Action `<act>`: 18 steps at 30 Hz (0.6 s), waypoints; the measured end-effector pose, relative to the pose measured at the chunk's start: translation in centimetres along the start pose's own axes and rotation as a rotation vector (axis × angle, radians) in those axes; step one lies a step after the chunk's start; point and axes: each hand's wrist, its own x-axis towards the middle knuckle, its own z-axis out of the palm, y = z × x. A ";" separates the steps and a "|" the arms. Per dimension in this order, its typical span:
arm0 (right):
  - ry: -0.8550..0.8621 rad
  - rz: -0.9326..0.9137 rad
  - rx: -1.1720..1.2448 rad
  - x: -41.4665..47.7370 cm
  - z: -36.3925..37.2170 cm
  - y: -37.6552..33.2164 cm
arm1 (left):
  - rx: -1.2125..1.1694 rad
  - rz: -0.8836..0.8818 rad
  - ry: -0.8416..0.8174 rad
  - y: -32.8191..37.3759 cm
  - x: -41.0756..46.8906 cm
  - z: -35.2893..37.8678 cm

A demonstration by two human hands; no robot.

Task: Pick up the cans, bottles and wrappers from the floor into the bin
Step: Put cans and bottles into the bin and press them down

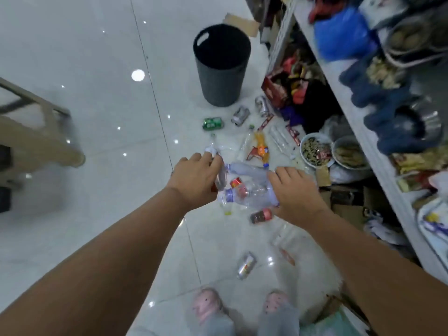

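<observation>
A black bin [221,66] stands upright on the white tiled floor ahead. My left hand [196,178] is shut on a silver can [221,179]. My right hand [294,192] grips clear plastic bottles [252,194] bunched between both hands, with a red can [236,183] among them. Litter lies between me and the bin: a green can [212,123], two silver cans [240,116], an orange bottle [261,147], clear bottles [278,138] and red wrappers [265,122]. A dark bottle [261,215] and another silver can [246,265] lie nearer my feet.
A cluttered shelf unit [358,98] runs along the right, with bowls [315,150] and cardboard [344,204] on the floor beside it. A wooden furniture frame [41,134] stands at the left. My feet in pink slippers [207,306] are at the bottom.
</observation>
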 end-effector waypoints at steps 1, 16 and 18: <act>0.018 0.041 0.025 0.6 -3.2 0.3 | 0.010 -0.021 0.026 -1.8 -0.3 -3.4; 0.341 0.323 0.143 12.7 -35.3 6.0 | 0.028 -0.109 0.284 -15.4 5.9 -34.1; 0.327 0.340 0.148 15.7 -37.3 7.5 | 0.069 -0.075 0.276 -17.1 8.5 -36.3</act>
